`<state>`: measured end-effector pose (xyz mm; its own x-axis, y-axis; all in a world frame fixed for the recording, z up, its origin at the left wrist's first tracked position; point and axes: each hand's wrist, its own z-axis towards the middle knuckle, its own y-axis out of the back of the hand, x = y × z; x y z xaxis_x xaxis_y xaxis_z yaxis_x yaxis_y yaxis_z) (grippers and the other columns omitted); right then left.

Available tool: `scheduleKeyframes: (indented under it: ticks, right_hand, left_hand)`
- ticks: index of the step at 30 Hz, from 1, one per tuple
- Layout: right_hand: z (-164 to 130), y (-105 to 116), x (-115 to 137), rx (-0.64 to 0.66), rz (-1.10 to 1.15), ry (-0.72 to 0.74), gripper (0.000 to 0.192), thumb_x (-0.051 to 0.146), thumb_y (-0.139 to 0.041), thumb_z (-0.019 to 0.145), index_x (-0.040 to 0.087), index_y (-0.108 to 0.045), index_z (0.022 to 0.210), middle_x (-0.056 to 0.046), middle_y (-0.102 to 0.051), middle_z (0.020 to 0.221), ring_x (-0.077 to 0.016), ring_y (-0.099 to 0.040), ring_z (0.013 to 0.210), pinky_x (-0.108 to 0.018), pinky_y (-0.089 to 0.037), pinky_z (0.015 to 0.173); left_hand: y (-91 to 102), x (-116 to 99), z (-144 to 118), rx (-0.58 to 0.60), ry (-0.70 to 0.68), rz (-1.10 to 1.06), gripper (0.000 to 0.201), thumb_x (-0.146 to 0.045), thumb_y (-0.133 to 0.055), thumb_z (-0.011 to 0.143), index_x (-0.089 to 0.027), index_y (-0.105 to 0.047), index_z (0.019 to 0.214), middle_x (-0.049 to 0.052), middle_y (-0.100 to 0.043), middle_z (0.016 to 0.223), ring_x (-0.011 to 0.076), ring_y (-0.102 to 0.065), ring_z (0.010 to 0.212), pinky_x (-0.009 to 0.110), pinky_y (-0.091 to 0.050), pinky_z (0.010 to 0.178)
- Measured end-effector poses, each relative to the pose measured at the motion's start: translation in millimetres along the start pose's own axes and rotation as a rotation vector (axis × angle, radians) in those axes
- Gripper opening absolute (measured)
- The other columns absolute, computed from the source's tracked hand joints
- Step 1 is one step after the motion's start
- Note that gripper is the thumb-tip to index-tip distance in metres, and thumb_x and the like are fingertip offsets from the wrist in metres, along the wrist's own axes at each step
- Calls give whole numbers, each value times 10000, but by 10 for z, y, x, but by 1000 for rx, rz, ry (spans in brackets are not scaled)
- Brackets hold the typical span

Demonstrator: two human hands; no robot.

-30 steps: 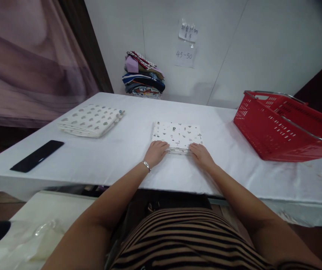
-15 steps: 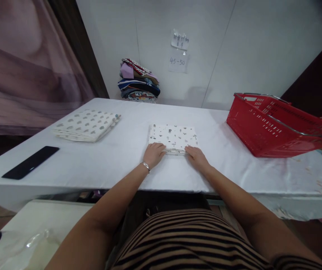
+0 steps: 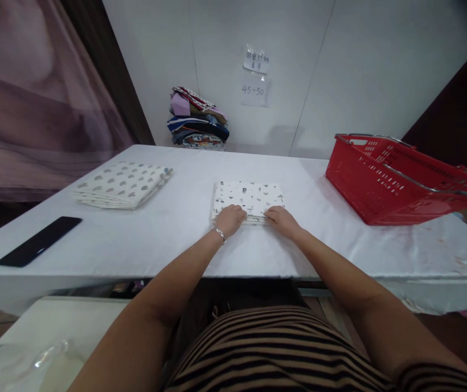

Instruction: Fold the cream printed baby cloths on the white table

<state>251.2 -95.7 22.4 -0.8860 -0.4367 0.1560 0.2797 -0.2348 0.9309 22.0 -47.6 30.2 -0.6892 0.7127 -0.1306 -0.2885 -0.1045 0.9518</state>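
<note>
Both hands press the folded cloth mid-table: left hand and right hand flat, fingers spread on its near edge (smoothing stage); lifting needs a grip underneath.

Both hands further onto cloth

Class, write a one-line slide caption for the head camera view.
Both hands, left hand and right hand, rest on a folded patterned cloth on the white table.
</note>
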Motion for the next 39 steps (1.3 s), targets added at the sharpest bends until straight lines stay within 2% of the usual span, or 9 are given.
scheduleKeyframes:
  ticks: [10,16,24,31,34,39]
  right_hand:
    - [63,100,12,103,-33,-5,236,211,-459,909,205,-652,1044,-66,-640,999,-200,-553,923,-292,-442,775]
    - [26,85,26,69,-119,-13,274,182,-424,916,199,-594,1130,-76,-633,1026,-206,-541,938,-304,-427,786]
    - [-35,-19,-4,43,-130,0,281,140,-426,893,210,-579,1118,-66,-629,1051,-205,-530,945,-310,-422,805]
    - [-86,-34,19,10,-117,31,275,124,-425,889,183,-589,1102,-83,-628,1047,-210,-526,939,-315,-426,814]
    - [-90,-33,20,-13,-112,29,265,132,-424,893,181,-597,1087,-86,-629,1052,-214,-524,944,-321,-426,822]
    - [-109,-79,34,-15,-114,22,256,143,-420,901,190,-603,1075,-78,-630,1036,-213,-523,941,-319,-423,819]
  left_hand:
    - [74,-38,-1,68,-85,76,273,-197,-454,867,-233,-588,1101,69,-621,1028,224,-522,989,366,-400,826]
    - [104,-83,23,78,-86,67,354,-143,-436,847,-223,-552,1172,80,-620,1049,229,-534,983,368,-407,807]
    - [3,-39,15,45,-66,57,360,-152,-374,878,-213,-546,1189,86,-636,1009,225,-548,970,373,-414,818]
    - [-83,-11,-14,-1,-105,104,369,-112,-362,884,-198,-534,1199,89,-630,1002,225,-545,974,378,-399,828]
    - [-101,-7,-30,-10,-121,113,353,-104,-354,886,-175,-544,1174,97,-627,999,232,-544,964,386,-400,815]
    - [-113,-14,-59,4,-142,139,309,-112,-372,884,-210,-562,1107,76,-618,1013,220,-530,984,371,-393,828]
